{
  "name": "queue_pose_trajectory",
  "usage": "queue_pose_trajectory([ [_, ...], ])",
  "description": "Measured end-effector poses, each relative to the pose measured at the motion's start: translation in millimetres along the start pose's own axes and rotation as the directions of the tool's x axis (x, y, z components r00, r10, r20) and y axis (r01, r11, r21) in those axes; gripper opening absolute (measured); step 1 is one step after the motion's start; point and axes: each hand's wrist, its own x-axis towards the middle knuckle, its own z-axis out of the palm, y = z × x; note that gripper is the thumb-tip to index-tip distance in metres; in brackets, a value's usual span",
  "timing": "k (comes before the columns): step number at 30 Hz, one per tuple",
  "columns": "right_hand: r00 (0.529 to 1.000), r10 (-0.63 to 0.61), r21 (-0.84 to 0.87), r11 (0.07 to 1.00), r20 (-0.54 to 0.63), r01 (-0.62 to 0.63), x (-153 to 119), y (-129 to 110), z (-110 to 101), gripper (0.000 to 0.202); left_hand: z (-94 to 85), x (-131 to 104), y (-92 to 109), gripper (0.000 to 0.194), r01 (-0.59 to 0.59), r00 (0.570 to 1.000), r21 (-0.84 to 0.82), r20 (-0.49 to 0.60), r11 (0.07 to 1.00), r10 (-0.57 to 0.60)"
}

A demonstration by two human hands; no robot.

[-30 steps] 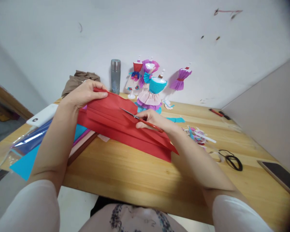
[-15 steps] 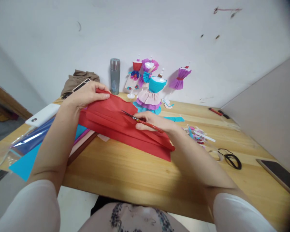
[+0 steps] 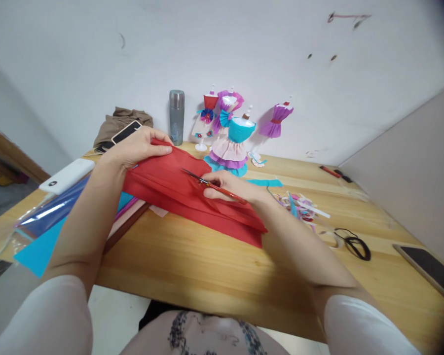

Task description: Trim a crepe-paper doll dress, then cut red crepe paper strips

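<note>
A wide sheet of red crepe paper (image 3: 163, 172) lies in folds across the table. My left hand (image 3: 140, 147) pinches its far left edge between thumb and fingers. My right hand (image 3: 225, 186) is closed round a pair of scissors with red handles (image 3: 227, 192). Their dark blades (image 3: 190, 174) point left over the paper, and the paper's right part lies beneath this hand. Whether the blades are cutting through or only lie on top, I cannot tell. Past the paper stands a small dress form in a turquoise top and tiered skirt (image 3: 235, 143).
More dressed forms (image 3: 277, 120) and a grey flask (image 3: 176, 118) stand by the wall. Paper scraps (image 3: 301, 207), a black cord (image 3: 357, 246) and a phone (image 3: 429, 268) lie on the right. Coloured sheets (image 3: 44, 246) and a white device (image 3: 66, 176) are at left.
The scissors and my right hand have shifted slightly left over the red paper. My left hand keeps its pinch on the edge, moved only a touch.
</note>
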Motion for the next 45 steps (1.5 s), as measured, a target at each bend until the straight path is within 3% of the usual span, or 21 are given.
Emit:
queue_pose_trajectory([
  [16, 0.967, 0.188, -0.024, 0.981, -0.170, -0.194, -2, 3, 9, 0.055, -5.5, 5, -17, 0.044, -0.042, 0.999, 0.015, 0.034, 0.999, 0.042],
  [22, 0.972, 0.174, 0.023, 0.985, -0.158, -0.173, -6, 6, 10, 0.054, -14.7, -3, -10, 0.048, 0.068, 0.993, -0.045, 0.104, 0.997, -0.063],
  [26, 0.974, 0.183, 0.056, 0.983, -0.138, -0.176, -6, 5, 10, 0.051, -16.2, -5, -7, 0.050, 0.065, 0.989, 0.014, 0.135, 0.998, -0.067],
  [31, 0.984, 0.159, 0.063, 0.986, -0.076, -0.155, -6, 4, 9, 0.055, -10.6, -6, -3, 0.052, 0.082, 0.991, -0.051, 0.114, 0.995, -0.076],
  [36, 0.996, 0.056, 0.017, 0.998, -0.069, -0.055, -2, -1, 10, 0.053, -8.3, -5, -2, 0.061, 0.057, 0.991, -0.075, 0.126, 0.996, -0.047],
  [45, 0.992, 0.072, -0.003, 0.997, -0.101, -0.072, 10, -9, 14, 0.047, -7.1, 1, -11, 0.057, 0.064, 0.988, -0.107, 0.148, 0.992, -0.048],
])
